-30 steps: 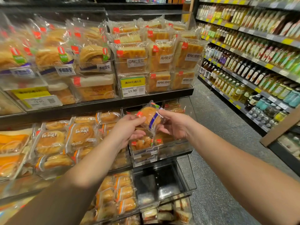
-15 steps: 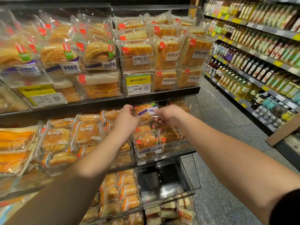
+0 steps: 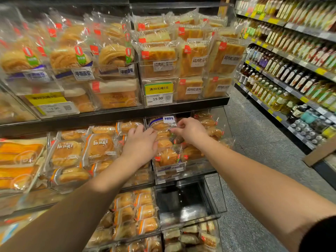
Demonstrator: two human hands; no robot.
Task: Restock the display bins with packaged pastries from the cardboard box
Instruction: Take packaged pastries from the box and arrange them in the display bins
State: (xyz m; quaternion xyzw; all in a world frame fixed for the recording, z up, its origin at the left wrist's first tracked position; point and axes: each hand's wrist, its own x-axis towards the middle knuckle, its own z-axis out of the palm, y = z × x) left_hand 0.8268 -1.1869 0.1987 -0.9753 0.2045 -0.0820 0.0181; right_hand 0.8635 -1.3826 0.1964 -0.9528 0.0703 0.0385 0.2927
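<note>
**Both hands on a pastry pack in the middle-shelf bin**

Nearest me, low in the frame, I see an empty clear bin (image 3: 189, 202) on the bottom shelf, with small wrapped buns (image 3: 143, 211) stacked just left of it. Above that, at centre frame, my left hand (image 3: 141, 144) lies with its fingers curled over the wrapper of a packaged pastry (image 3: 161, 124), and my right hand (image 3: 190, 130) pinches the same pack's plastic from the right side. The pack sits at the back top of the clear display bin (image 3: 181, 168), on other packs already in it. Further up, the top shelf carries sliced loaf packs (image 3: 196, 57) and a yellow price tag (image 3: 158, 88). At the right edge, bottles (image 3: 291, 75) line the far aisle shelves.
</note>
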